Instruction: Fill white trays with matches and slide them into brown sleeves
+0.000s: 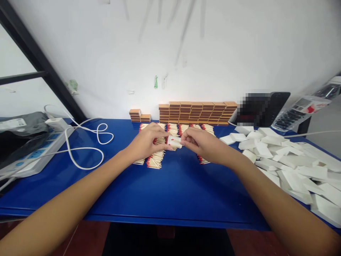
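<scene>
My left hand (148,141) and my right hand (200,141) meet over the middle of the blue table (173,192). Both pinch a small white matchbox tray (174,142) with red-tipped matches in it, fingers closed on its two ends. Under and behind the hands lie piles of loose red-tipped matches (157,160) in rows. The fingertips of both hands partly hide the tray's ends.
Stacked brown matchboxes (197,112) line the wall at the back, with a smaller stack (139,115) to their left. A heap of white box sleeves (287,163) covers the right side. A power strip (34,153) and looped white cable (87,149) lie at left. A calculator (298,113) sits at far right.
</scene>
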The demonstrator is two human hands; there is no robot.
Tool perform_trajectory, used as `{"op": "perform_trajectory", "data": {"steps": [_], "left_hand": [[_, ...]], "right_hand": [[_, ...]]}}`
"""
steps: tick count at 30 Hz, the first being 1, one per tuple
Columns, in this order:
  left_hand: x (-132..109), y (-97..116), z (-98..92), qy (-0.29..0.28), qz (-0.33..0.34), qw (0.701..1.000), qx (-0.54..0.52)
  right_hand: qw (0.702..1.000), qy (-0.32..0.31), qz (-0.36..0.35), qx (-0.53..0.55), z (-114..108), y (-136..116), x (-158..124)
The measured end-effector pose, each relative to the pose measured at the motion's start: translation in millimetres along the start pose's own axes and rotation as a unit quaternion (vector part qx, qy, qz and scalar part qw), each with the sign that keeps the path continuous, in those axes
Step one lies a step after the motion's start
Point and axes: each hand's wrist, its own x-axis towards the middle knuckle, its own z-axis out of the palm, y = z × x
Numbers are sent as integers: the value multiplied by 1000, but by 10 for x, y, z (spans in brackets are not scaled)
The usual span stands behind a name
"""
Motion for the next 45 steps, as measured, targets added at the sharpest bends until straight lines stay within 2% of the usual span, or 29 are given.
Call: {"op": "perform_trajectory", "data": {"steps": [4,8,13,15,17,21,24,33,38,45], "left_hand": [[8,79,11,8,10,1000,-18],[10,51,16,19,5,1000,-15],[10,-40,10,84,-25,996,28],[6,-65,-4,105,-42,993,47],[1,-76,-21,114,-56,990,62],[0,-60,-44,115,-65,988,84],[7,-39,-51,113,-64,988,88],[15,-33,-56,120,-52,987,94],[11,-30,-49,115,-54,988,88],[16,-31,-48,110,-45,988,96]], "right_hand": [[999,15,-16,-31,105,-2,0],[998,48,-31,-41,111,-42,-7],[991,121,-46,-25,54,-99,-5],[993,110,-43,-32,74,-86,-5],[996,71,-42,-36,129,-55,-2],[998,0,-42,-40,280,4,20],[998,-26,-51,-37,358,18,42],[999,-6,-41,-27,407,32,50],[999,-24,-38,-26,409,29,58],[999,-14,-42,-29,432,63,58]]}}
